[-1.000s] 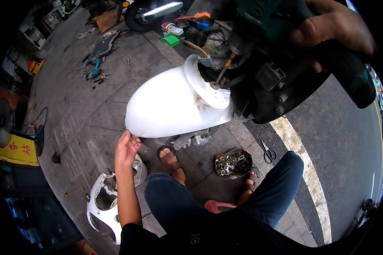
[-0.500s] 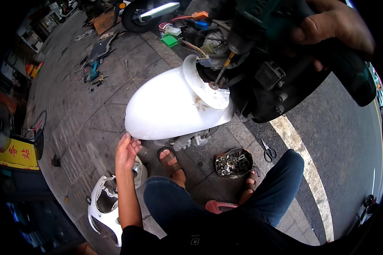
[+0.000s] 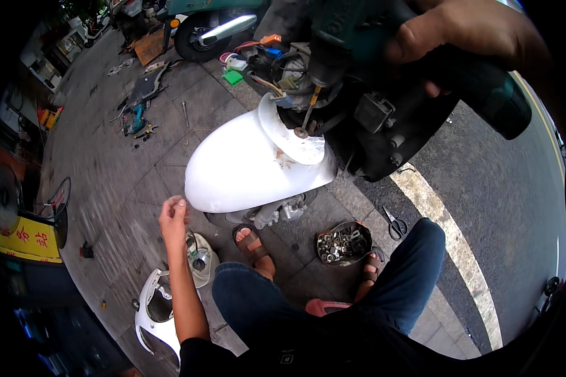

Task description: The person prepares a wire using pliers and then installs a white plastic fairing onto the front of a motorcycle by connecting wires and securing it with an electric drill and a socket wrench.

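Right grip [image 3: 449, 34] wraps one drill [image 3: 343, 41]; left grip [image 3: 173, 217], half-open, empty, hovers beside one fender's [image 3: 251, 163] eight-o'clock edge, paving [image 3: 116, 195] open beyond.

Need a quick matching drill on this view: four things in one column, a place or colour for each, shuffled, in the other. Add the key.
Things:
1. Fender
2. Drill
3. Scissors
4. Parts bowl

Places and colours:
A. Between the two sandals
B. White
C. Beside the right knee, as seen from above
D. In the right hand

Pairs: 1-B, 2-D, 3-C, 4-A
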